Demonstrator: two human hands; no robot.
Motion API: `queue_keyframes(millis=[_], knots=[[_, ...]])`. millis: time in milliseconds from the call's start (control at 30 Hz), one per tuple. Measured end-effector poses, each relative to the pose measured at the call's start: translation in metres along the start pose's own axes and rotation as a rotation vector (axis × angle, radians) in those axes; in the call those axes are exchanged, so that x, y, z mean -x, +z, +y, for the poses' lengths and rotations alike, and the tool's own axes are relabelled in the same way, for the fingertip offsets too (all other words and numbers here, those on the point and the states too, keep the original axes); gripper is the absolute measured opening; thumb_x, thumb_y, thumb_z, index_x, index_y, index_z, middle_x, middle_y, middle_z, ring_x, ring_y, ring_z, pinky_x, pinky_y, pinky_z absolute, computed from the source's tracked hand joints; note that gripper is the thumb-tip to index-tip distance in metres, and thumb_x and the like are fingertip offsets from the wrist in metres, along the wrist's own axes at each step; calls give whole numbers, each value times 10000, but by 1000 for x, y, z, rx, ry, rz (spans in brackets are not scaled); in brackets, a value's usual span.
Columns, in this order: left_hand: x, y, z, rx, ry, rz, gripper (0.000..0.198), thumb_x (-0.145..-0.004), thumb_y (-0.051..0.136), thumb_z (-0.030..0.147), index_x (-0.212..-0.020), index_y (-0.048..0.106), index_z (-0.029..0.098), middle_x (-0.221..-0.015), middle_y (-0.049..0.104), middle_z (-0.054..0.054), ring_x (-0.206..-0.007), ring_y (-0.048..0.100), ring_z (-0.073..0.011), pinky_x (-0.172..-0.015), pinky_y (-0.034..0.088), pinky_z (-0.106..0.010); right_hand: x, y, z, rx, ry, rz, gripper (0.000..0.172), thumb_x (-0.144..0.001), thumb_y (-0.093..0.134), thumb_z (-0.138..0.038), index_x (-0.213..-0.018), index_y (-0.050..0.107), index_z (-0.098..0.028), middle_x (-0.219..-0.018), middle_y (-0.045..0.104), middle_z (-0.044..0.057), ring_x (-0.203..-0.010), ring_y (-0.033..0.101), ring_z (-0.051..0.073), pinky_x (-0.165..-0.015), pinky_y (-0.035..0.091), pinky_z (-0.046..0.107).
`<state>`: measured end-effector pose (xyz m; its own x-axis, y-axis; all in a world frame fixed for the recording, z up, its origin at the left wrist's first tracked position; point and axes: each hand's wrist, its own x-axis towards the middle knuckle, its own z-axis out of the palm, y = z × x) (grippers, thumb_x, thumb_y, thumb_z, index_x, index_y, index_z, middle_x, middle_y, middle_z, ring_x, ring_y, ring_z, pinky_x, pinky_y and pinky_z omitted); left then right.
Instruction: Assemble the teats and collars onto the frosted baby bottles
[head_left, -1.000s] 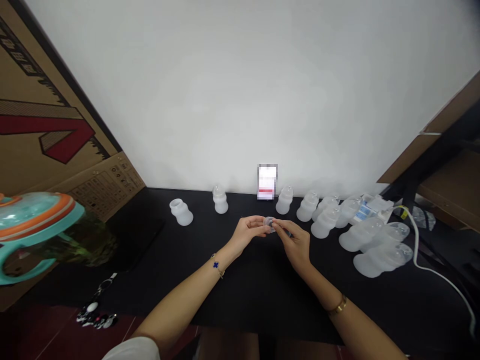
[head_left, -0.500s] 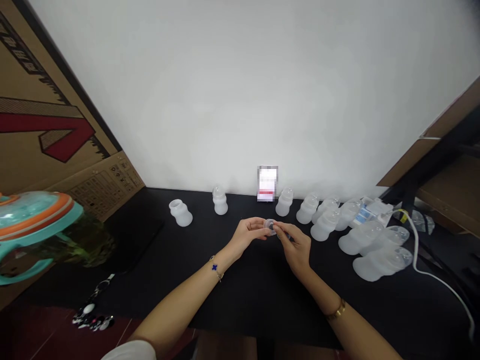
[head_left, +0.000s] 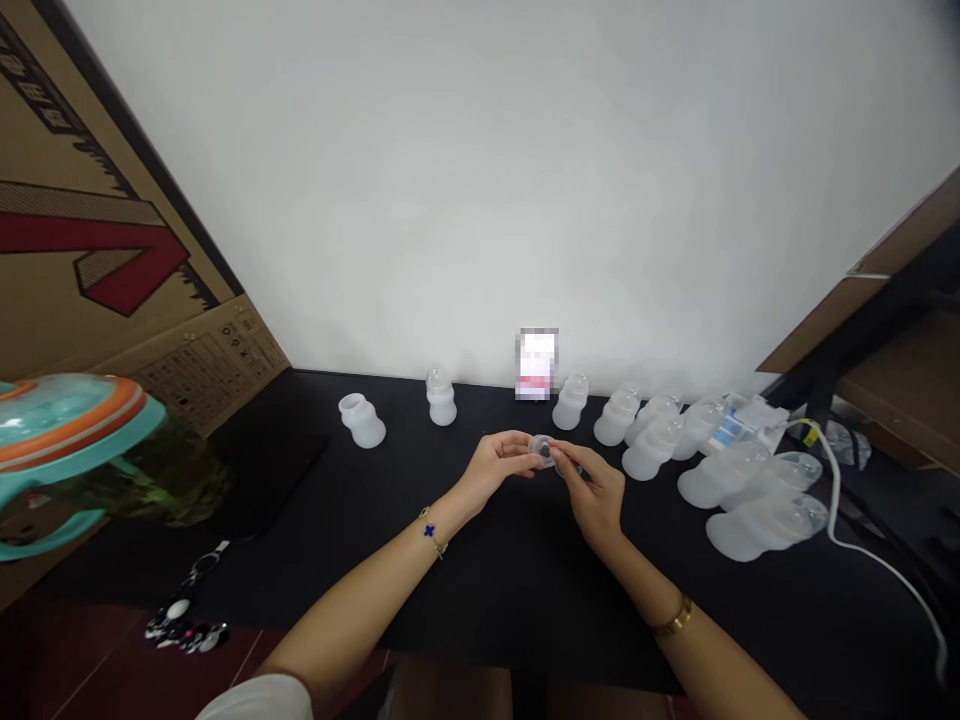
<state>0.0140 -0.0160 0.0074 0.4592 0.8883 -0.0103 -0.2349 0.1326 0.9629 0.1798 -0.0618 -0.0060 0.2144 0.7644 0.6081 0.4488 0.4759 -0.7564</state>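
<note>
Over the middle of the black table, my left hand (head_left: 496,462) pinches a small clear round bottle part (head_left: 539,449) between thumb and fingers. My right hand (head_left: 597,492) meets it from the other side, with its thumb and fingertips closed on the same part. Something dark shows at the part's centre, too small to make out. Right of the hands stands a frosted baby bottle with a clear cap (head_left: 571,402). Another capped baby bottle (head_left: 441,398) is to their left at the back, and an uncovered frosted bottle (head_left: 363,421) stands farther left.
Several capped baby bottles (head_left: 649,447) crowd the right side, by a white cable (head_left: 835,490) and a white-and-blue packet (head_left: 727,428). A blurred lit screen (head_left: 536,364) leans on the wall. At left are a teal-lidded jug (head_left: 150,470), a keychain (head_left: 180,610) and a cardboard box (head_left: 90,230).
Both hands stay together on the clear round part, with only a slight shift of the right fingers. The whole view has moved a little.
</note>
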Motion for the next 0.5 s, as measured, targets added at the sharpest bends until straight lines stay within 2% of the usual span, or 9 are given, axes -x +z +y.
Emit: queue_keyframes(millis=[500], knots=[[0, -1, -1, 1, -9, -10, 393, -675, 854, 358, -969, 730, 128, -893, 754, -99, -846, 703, -212, -702, 528, -268, 1, 0, 3, -25, 23, -14, 153, -917, 662, -322, -1007, 774, -272, -996, 786, 30, -895, 736, 227, -790, 589, 348]])
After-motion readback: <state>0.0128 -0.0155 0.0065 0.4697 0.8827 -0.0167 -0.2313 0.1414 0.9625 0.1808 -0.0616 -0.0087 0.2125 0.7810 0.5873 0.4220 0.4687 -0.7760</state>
